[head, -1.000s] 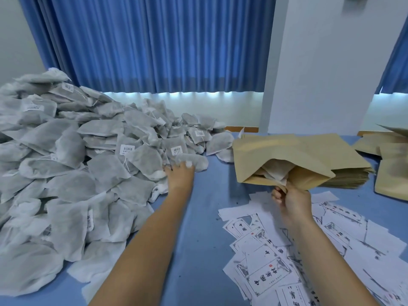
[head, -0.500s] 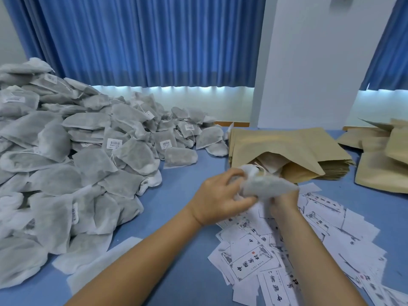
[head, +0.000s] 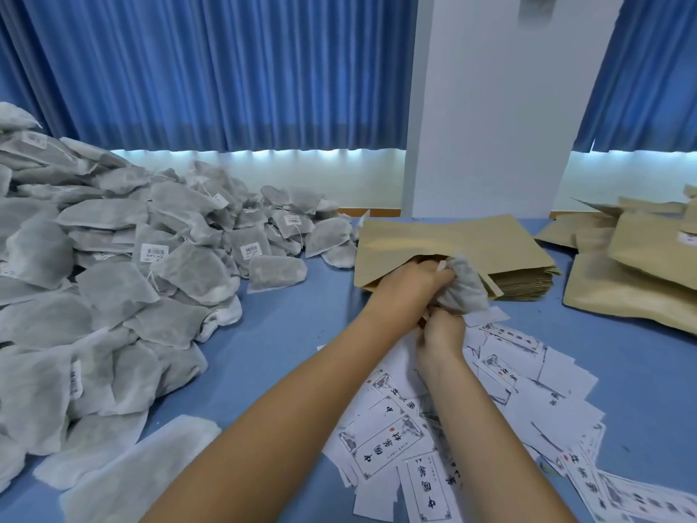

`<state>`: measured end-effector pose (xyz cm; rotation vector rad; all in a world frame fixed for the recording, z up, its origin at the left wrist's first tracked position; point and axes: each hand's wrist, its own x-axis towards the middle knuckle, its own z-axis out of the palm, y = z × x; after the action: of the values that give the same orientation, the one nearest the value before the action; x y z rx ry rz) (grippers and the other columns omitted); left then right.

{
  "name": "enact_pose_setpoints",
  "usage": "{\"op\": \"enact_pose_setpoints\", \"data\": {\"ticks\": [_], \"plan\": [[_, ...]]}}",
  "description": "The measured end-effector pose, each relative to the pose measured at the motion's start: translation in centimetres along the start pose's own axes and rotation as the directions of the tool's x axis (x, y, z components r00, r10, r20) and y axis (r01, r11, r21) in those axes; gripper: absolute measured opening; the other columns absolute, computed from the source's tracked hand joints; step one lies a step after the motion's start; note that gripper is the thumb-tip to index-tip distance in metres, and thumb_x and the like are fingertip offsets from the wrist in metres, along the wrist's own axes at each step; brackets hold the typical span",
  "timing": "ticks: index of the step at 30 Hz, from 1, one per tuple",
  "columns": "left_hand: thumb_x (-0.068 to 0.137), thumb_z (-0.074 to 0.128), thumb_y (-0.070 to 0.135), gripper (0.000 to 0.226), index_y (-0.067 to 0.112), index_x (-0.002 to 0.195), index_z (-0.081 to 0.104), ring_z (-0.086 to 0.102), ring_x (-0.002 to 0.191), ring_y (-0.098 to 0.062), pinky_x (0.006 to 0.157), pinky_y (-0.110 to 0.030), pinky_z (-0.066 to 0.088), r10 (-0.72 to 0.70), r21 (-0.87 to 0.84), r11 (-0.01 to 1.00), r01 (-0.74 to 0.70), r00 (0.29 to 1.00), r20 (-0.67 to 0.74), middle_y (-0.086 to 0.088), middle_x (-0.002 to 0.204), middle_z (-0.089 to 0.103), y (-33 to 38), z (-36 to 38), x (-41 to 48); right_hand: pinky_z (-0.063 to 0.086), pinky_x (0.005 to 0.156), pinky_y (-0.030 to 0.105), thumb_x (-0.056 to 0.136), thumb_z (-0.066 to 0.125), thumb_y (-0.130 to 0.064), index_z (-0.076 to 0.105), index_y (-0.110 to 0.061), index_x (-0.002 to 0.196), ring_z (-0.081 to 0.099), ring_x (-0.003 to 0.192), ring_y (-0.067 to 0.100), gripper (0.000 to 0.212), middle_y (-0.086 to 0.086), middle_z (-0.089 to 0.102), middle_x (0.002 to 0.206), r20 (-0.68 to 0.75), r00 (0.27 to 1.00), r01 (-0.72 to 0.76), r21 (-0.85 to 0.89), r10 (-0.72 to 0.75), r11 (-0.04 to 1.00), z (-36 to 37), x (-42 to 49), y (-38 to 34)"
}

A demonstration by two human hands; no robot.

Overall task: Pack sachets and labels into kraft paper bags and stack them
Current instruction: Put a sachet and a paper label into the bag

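Observation:
My left hand [head: 409,285] grips a grey sachet [head: 465,292] and pushes it into the open mouth of the top kraft paper bag [head: 433,235], which lies on a stack of flat bags. Its fingertips are hidden inside the bag's opening. Just below, my right hand [head: 441,335] is curled at the bag's lower lip; what it pinches is hidden. A big heap of grey sachets [head: 113,266] covers the left of the blue table. White printed labels [head: 452,428] lie scattered under my right forearm.
Filled kraft bags [head: 641,273] are piled at the right edge. A white pillar [head: 490,107] and blue curtains stand behind the table. One loose sachet [head: 277,271] lies between the heap and the bag stack. Bare blue tabletop [head: 294,334] shows between the heap and the labels.
My left hand took a sachet from the heap, carried it right to the bag, and now pushes it into the opening. My right hand has stayed at the bag's mouth.

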<state>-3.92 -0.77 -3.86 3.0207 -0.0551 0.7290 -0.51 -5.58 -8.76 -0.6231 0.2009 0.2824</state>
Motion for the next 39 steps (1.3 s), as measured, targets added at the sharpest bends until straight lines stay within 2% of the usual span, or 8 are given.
{"op": "enact_pose_setpoints", "data": {"ticks": [7, 14, 19, 23, 25, 28, 36, 39], "plan": [[0.089, 0.051, 0.041, 0.046, 0.002, 0.112, 0.059, 0.055, 0.105, -0.030, 0.078, -0.030, 0.039, -0.280, -0.080, 0.950, 0.302, 0.937, 0.207, -0.016, 0.113, 0.058, -0.1, 0.5, 3.6, 0.039, 0.040, 0.017, 0.099, 0.039, -0.007, 0.059, -0.005, 0.117, 0.049, 0.051, 0.011, 0.027, 0.004, 0.059, 0.066, 0.059, 0.994, 0.107, -0.383, -0.091, 0.918, -0.3, -0.2, -0.3], [0.099, 0.034, 0.036, 0.065, 0.010, 0.151, 0.005, 0.009, 0.143, -0.035, 0.115, -0.047, 0.016, -0.474, 0.298, 0.873, 0.387, 0.818, 0.326, -0.016, 0.156, 0.005, -2.6, 0.8, 5.2, 0.033, 0.036, 0.018, 0.094, 0.034, 0.004, 0.048, -0.007, 0.078, 0.042, 0.035, 0.011, 0.024, 0.007, 0.050, 0.054, 0.202, 0.976, 0.170, -0.495, -0.077, 0.852, 0.1, -0.9, 0.3], [0.097, 0.046, 0.034, 0.048, 0.027, 0.144, 0.037, 0.042, 0.124, -0.030, 0.099, -0.041, 0.041, -0.099, -0.046, 0.993, 0.105, 0.987, 0.123, -0.011, 0.140, 0.039, 0.0, 0.8, 1.8, 0.037, 0.043, 0.020, 0.096, 0.041, -0.010, 0.057, -0.011, 0.088, 0.046, 0.050, 0.011, 0.017, 0.001, 0.053, 0.062, 0.054, 0.993, 0.116, -0.464, -0.102, 0.878, -0.6, 0.4, -1.5], [0.092, 0.053, 0.025, 0.023, 0.009, 0.091, 0.069, 0.054, 0.066, -0.018, 0.057, -0.032, 0.046, 0.143, -0.126, 0.973, -0.193, 0.934, -0.327, -0.004, 0.074, 0.061, -1.2, 0.1, -3.7, 0.036, 0.037, 0.017, 0.091, 0.043, 0.000, 0.055, -0.010, 0.068, 0.046, 0.041, 0.011, 0.028, 0.001, 0.056, 0.048, 0.020, 0.998, 0.057, -0.422, -0.054, 0.905, -0.8, 0.9, -2.3], [0.088, 0.061, 0.036, 0.024, 0.013, 0.090, 0.068, 0.054, 0.069, -0.014, 0.062, -0.032, 0.048, 0.124, -0.201, 0.973, -0.111, 0.991, 0.057, 0.001, 0.080, 0.065, -2.6, 0.5, -5.3, 0.036, 0.036, 0.017, 0.094, 0.039, -0.002, 0.053, -0.009, 0.067, 0.046, 0.037, 0.010, 0.031, 0.004, 0.055, 0.049, 0.001, 0.999, 0.046, -0.435, -0.051, 0.899, -0.8, 1.0, -2.3], [0.070, 0.074, 0.057, 0.063, 0.022, 0.121, 0.059, 0.052, 0.099, -0.007, 0.084, -0.031, 0.049, 0.016, -0.183, 0.978, 0.103, 0.833, 0.554, 0.010, 0.116, 0.058, -3.7, 1.7, -6.1, 0.037, 0.038, 0.017, 0.095, 0.038, -0.004, 0.053, -0.008, 0.067, 0.045, 0.035, 0.011, 0.031, 0.002, 0.054, 0.046, -0.011, 0.998, 0.043, -0.459, -0.054, 0.887, -1.0, 1.1, -1.9], [0.098, 0.044, 0.028, 0.026, 0.014, 0.088, 0.064, 0.052, 0.069, -0.019, 0.056, -0.029, 0.033, 0.163, 0.096, 0.976, -0.197, 0.945, 0.284, 0.000, 0.076, 0.059, -2.2, 1.6, -5.8, 0.036, 0.037, 0.017, 0.094, 0.039, -0.005, 0.051, -0.007, 0.065, 0.043, 0.037, 0.013, 0.032, 0.006, 0.052, 0.050, -0.049, 0.998, 0.003, -0.470, -0.029, 0.883, -1.3, 1.3, -1.9], [0.097, 0.050, 0.023, 0.023, 0.016, 0.080, 0.063, 0.052, 0.058, -0.009, 0.053, -0.024, 0.038, -0.046, -0.265, 0.963, 0.051, 0.999, 0.026, 0.006, 0.065, 0.058, -1.9, -0.1, -5.3, 0.033, 0.034, 0.015, 0.094, 0.040, -0.001, 0.050, -0.008, 0.070, 0.042, 0.041, 0.013, 0.026, 0.006, 0.050, 0.058, -0.075, 0.997, -0.023, -0.439, -0.011, 0.898, -1.3, 1.3, -2.4]]}}
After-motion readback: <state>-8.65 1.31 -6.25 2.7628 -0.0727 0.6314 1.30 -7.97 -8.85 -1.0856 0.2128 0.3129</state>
